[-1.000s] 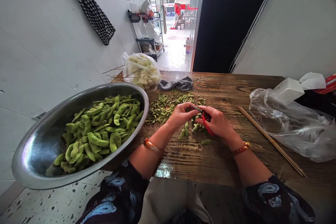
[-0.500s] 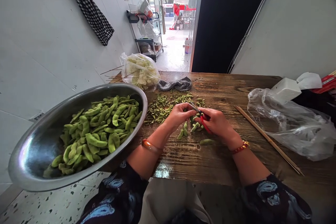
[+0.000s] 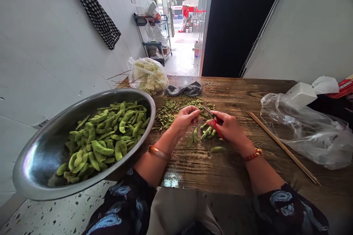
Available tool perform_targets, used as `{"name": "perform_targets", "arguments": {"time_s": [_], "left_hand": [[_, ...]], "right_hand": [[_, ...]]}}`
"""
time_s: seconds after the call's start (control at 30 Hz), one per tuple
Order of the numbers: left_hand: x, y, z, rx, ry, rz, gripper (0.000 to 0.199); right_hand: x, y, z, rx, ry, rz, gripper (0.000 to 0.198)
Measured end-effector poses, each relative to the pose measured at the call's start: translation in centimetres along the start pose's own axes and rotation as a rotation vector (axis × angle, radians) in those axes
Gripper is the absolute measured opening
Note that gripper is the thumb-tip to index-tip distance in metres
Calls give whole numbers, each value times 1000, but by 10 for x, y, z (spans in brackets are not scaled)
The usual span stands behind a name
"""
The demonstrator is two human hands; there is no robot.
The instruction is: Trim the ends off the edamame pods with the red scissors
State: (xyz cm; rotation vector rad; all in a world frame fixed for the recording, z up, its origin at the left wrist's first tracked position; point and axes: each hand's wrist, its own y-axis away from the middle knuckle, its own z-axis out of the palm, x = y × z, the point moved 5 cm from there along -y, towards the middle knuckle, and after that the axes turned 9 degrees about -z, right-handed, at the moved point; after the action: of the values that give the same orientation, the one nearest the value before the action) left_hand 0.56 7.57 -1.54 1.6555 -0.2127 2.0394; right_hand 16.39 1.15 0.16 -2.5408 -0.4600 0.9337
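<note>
My left hand point(image 3: 186, 119) is closed in a pinch on a green soybean pod point(image 3: 203, 114), mostly hidden by the fingers. Red-handled scissors point(image 3: 218, 129) are gripped in my right hand point(image 3: 229, 128), their blades pointing up and left beside the pod. Below the hands, a few whole pods point(image 3: 208, 133) lie on the wooden table, and a single pod point(image 3: 217, 149) rests nearer to me. Behind my left hand spreads a heap of trimmed pod ends point(image 3: 172, 112). To the left, a big steel basin point(image 3: 35, 161) holds many green pods point(image 3: 100, 147).
A bag of cauliflower point(image 3: 149, 75) and a grey cloth point(image 3: 184, 89) lie at the table's far side. On the right are wooden skewers point(image 3: 284, 148), a crumpled plastic bag point(image 3: 311, 132) and a white box point(image 3: 301, 93). Beyond the table stands a shelf cart point(image 3: 154, 40) by the doorway.
The scissors have moved slightly right and down, away from my left fingers, and their blades show more clearly. My hands are a little further apart. The view has shifted slightly.
</note>
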Motion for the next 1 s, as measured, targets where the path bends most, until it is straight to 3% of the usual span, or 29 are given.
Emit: {"name": "perform_targets", "arguments": {"time_s": [0.13,0.27,0.43,0.67,1.0], "left_hand": [[0,-1,-6,46,169,-38,30],[2,1,-4,13,237,-51,31],[-1,3,2,-17,184,-62,31],[-3,4,7,-54,110,-59,31],[1,-1,0,8,159,-18,26]], "right_hand": [[3,1,-5,92,-63,46,56],[6,1,-2,84,-57,19,57],[4,0,5,32,-59,-37,56],[5,0,5,60,-42,-27,55],[7,2,10,-45,42,-43,52]]}}
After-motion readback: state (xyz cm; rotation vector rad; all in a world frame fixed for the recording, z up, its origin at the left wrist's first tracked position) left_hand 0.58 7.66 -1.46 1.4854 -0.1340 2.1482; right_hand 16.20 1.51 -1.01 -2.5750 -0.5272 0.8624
